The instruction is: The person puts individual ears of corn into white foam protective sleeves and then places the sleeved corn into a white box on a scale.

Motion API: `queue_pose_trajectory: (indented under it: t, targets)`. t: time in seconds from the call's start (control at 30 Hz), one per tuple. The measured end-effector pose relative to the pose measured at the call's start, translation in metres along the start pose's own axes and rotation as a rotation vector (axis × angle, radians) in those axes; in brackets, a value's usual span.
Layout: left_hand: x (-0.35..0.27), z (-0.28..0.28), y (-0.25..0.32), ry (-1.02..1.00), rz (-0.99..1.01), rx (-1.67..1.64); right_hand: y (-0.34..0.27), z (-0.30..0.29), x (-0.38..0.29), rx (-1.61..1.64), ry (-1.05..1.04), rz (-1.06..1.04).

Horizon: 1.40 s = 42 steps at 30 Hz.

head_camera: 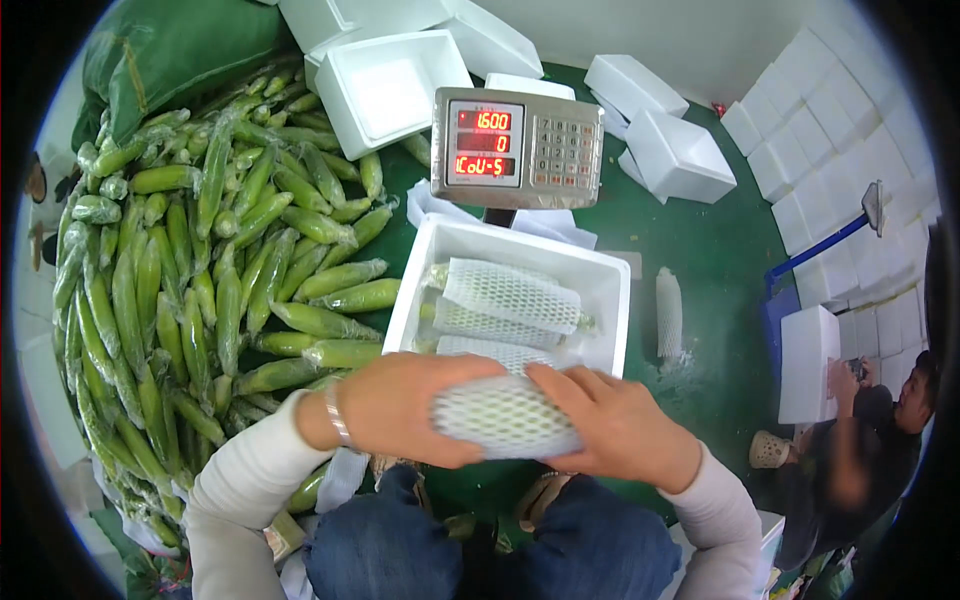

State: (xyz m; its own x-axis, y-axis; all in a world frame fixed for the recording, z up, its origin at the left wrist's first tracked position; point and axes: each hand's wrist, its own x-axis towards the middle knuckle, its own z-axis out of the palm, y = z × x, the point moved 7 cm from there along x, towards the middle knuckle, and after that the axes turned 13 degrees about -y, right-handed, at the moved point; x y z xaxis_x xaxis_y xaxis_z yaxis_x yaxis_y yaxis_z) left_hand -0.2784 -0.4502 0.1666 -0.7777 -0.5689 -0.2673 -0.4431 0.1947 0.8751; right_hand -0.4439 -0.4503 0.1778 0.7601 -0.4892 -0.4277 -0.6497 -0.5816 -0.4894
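Observation:
Between my left hand and my right hand I hold a vegetable in a white foam net sleeve, one hand gripping each end. It is above the near edge of a white foam box. Inside the box lie several more long green vegetables in foam net sleeves, side by side. Just behind the box stands the display head of a digital scale, its red digits lit. The scale's platform cannot be seen.
A large heap of plastic-wrapped green vegetables covers the floor at left. Open foam boxes lie behind it. One sleeved piece lies on the floor at right. A person sits far right, near stacked foam boxes.

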Motion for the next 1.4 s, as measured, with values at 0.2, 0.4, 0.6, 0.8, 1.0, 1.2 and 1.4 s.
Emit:
queue_pose_trajectory:
  t: [0.2, 0.4, 0.6, 0.8, 1.0, 1.2, 1.4]
  targets:
    - [0.027, -0.033, -0.053, 0.231, 0.041, 0.045, 0.077, 0.047, -0.057, 0.535, 0.149, 0.058]
    - [0.109, -0.031, -0.110, 0.272, -0.026, 0.856, 0.118, 0.085, -0.128, 1.283, 0.874, 0.167]
    - [0.154, -0.040, -0.160, -0.012, -0.402, 0.796, 0.143, 0.105, -0.129, 1.379, 0.974, 0.258]
    - [0.102, -0.045, -0.085, 0.201, -0.017, 0.574, 0.184, 0.134, -0.192, 1.043, 1.023, 0.518]
    - [0.094, 0.006, -0.095, -0.062, -0.133, 0.812, 0.186, 0.132, -0.164, 1.314, 1.156, 0.425]
    - [0.125, -0.040, -0.190, -0.125, -0.638, 0.582, 0.198, 0.145, -0.183, 1.029, 1.016, 0.445]
    - [0.143, -0.012, -0.246, -0.308, -0.681, 0.480, 0.196, 0.138, -0.142, 1.334, 1.147, 0.468]
